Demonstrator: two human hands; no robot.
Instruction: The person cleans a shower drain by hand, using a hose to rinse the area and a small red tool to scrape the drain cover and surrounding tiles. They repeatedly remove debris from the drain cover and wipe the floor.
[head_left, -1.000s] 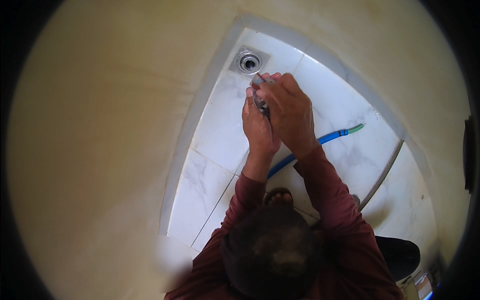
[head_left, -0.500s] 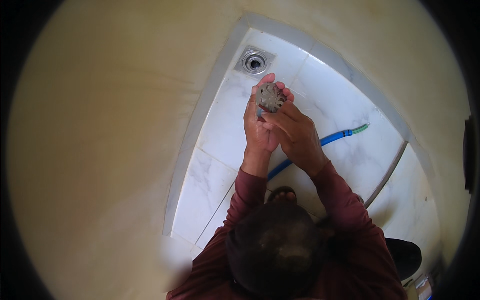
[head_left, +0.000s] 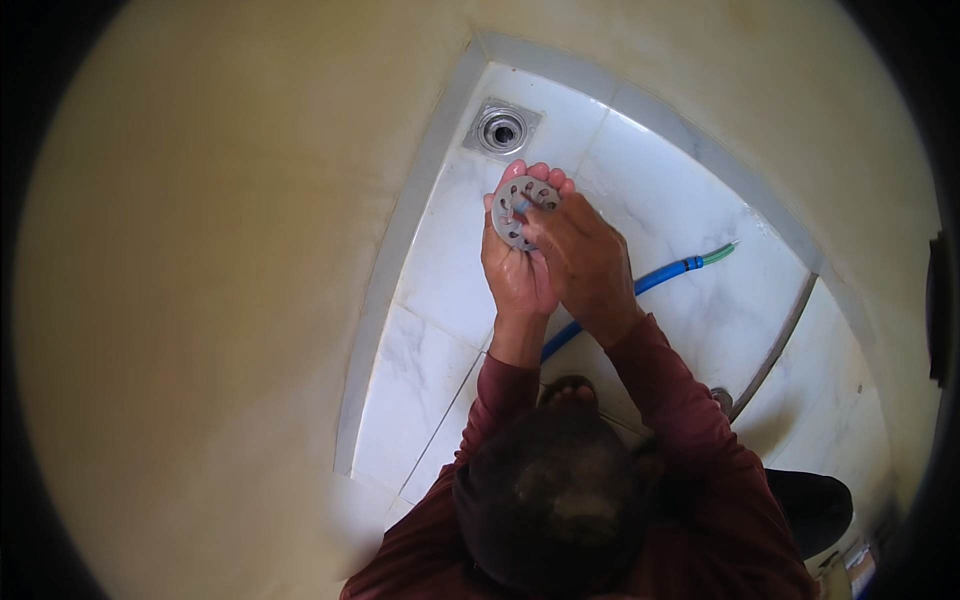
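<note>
A round grey drain cover [head_left: 504,226] with a ring of holes rests in my left hand [head_left: 522,285]. That palm faces up beneath the cover, and its fingertips show past the far rim. Over the cover's right side, my right hand [head_left: 590,262] is closed, its fingertips pinched near the centre. A small bluish bit and a dark reddish streak show at those fingertips; I cannot make out what they are. Beyond both hands, the square metal floor drain [head_left: 503,130] has a dark round opening.
A blue hose [head_left: 665,274] with a green end lies on the white marbled tiles [head_left: 420,345], passing behind my right wrist. Grey skirting [head_left: 385,270] runs along the beige wall [head_left: 220,250]. A dark strip [head_left: 780,345] crosses the floor at right. A foot [head_left: 570,392] stands below my hands.
The drain cover shows a flatter face with a ring of holes instead of the petal-patterned one. Both hands have shifted slightly left and nearer, and my right fingers have moved over the cover's centre.
</note>
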